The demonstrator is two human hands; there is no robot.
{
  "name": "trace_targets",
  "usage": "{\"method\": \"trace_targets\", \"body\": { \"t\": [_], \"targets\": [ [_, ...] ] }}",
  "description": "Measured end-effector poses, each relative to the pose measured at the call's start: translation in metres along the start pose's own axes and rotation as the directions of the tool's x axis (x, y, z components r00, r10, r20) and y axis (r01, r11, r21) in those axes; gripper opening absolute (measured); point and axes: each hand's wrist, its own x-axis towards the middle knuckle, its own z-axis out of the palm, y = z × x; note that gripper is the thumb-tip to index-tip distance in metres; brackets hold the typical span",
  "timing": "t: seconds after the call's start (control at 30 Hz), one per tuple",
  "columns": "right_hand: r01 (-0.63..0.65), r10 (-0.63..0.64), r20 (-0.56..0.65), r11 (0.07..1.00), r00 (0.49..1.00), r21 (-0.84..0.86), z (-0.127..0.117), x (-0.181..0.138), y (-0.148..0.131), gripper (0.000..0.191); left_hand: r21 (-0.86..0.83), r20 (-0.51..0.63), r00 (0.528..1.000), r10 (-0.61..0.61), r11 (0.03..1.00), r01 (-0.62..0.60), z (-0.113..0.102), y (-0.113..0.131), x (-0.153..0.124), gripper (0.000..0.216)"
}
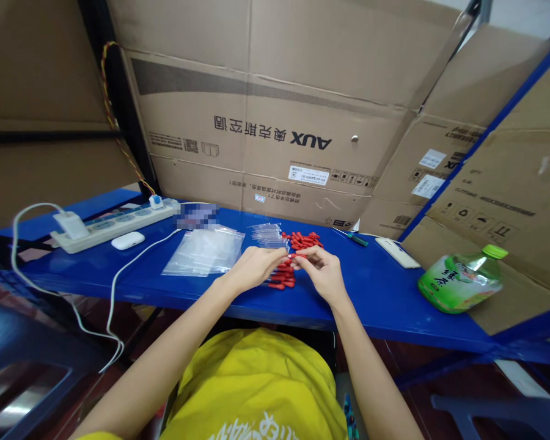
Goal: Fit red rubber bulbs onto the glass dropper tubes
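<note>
My left hand [259, 267] is closed in a pinch around what looks like a thin clear rod, mostly hidden by the fingers. Between the fingertips of my right hand [323, 273] is a small red handle [299, 256], its end meeting the left fingertips. Beyond the left hand lies a row of thin clear rods [266, 234]. A heap of loose red handles [306, 239] is just behind my fingers. Below the hands, several red-ended pieces [282, 280] lie side by side, partly covered by the left hand.
Clear plastic bags [204, 252] lie left of the hands on the blue table [380, 287]. Farther left are a power strip [119, 223], a white case [128, 240] and cables. Rightward are a screwdriver [358, 239], a white phone-like slab [397, 252] and a green-capped bottle [461, 281]. Cardboard [266, 159] walls the back.
</note>
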Motion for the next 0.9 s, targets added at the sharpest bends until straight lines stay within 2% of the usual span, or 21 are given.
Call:
{"method": "trace_targets", "body": {
  "t": [0.57,0.73,0.9],
  "targets": [
    [-0.029,0.028,0.047,1.0,0.998,0.01,0.0013,-0.0009,-0.0038,0.04,0.026,-0.01,1.0,0.024,0.999,-0.023,0.0003,-0.0002,-0.0015,0.036],
    [0.008,-0.008,0.016,1.0,1.0,-0.002,-0.0013,0.0005,-0.0034,0.034,0.02,-0.078,0.997,0.028,0.999,-0.026,0.0009,0.0007,0.001,0.037],
    [-0.011,0.011,0.005,1.0,1.0,0.008,-0.0026,0.0009,-0.0039,0.034,0.009,-0.118,0.993,-0.015,1.0,0.017,0.0029,-0.0011,0.0028,0.031]
  ]
}}
